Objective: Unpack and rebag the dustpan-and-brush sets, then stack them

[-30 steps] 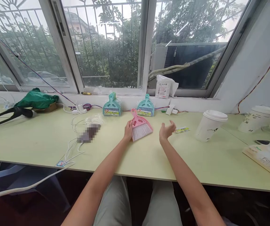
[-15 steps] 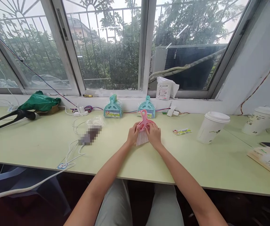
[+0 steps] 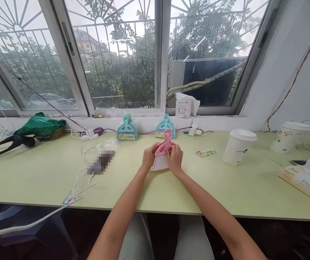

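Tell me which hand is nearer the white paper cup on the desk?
Right. The right hand is on the pink brush, on the side facing the white paper cup, with bare desk between. The left hand holds the brush's far side, farther off.

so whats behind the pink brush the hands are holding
Directly behind the pink brush a teal dustpan set leans on the wall under the window; the brush handle covers its lower middle. Both hands grip the brush.

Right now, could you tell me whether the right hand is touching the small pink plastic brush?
Touching: the head view shows the right hand with fingers wrapped over the small pink plastic brush.
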### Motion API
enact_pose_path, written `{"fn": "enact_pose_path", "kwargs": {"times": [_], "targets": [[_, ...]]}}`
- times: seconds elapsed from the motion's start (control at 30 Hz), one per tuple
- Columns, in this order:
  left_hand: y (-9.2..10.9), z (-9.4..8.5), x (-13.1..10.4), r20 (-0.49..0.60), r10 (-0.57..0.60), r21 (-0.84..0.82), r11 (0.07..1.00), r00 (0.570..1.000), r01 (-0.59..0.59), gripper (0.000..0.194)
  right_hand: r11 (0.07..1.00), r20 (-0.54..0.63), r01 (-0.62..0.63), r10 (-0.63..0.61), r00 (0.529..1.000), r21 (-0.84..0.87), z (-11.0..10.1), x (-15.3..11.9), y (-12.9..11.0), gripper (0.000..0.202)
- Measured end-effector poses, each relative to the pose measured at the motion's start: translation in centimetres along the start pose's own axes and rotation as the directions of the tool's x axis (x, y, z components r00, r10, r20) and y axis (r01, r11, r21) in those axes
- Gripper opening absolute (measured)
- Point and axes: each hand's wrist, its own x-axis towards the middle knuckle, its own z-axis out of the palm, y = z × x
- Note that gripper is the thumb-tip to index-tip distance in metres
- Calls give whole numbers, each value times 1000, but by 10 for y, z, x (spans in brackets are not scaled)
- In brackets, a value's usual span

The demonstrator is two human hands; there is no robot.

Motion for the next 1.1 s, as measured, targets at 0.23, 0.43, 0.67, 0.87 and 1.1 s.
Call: {"fn": "enact_pose_path", "kwargs": {"times": [0.23, 0.43, 0.67, 0.87, 1.1], "targets": [[10, -10, -3, -121, -145, -31, 989, 982, 142, 35, 999, -29, -17, 18, 999, 44, -4, 6, -14, 39], [13, -8, 0, -151, -245, -93, 968, 958, 233, 32, 999, -24, -35, 36, 999, 28, -10, 7, -17, 40], [-17, -55, 15, -440, -381, 192, 845, 813, 499, 29, 992, -41, -108, 105, 994, -67, -25, 26, 6, 36], [-43, -59, 9, -209, -611, 558, 567, 764, 606, 29, 904, 270, -179, 297, 916, -387, -29, 37, 60, 30], [-56, -51, 7, -143, -636, 578, 568, 758, 586, 33, 838, 425, -25, 302, 853, -546, -23, 26, 78, 27]]}}
